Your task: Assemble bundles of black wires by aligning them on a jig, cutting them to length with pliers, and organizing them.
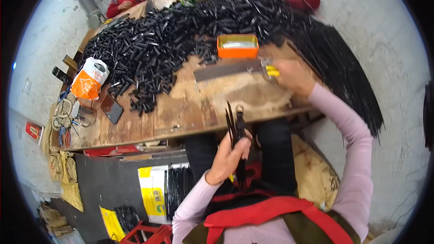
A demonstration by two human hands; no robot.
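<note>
Fingers (244, 146) of the left hand (226, 157) are closed around a bundle of thin black strips (241, 174), held roughly upright before the near edge of the table (190, 104). The right hand (293, 76) has its fingers curled round a yellow-handled tool (271, 71), too blurred to identify, at the right end of a flat grey metal strip (226, 70). Just beyond sits an orange tub (237, 53), near heaped short black pieces (149, 58). Farther left, an orange-and-white plastic bag (87, 86) carries a white printed outline. Below, printed characters mark a white-and-yellow sack (156, 197) on the floor (104, 185).
</note>
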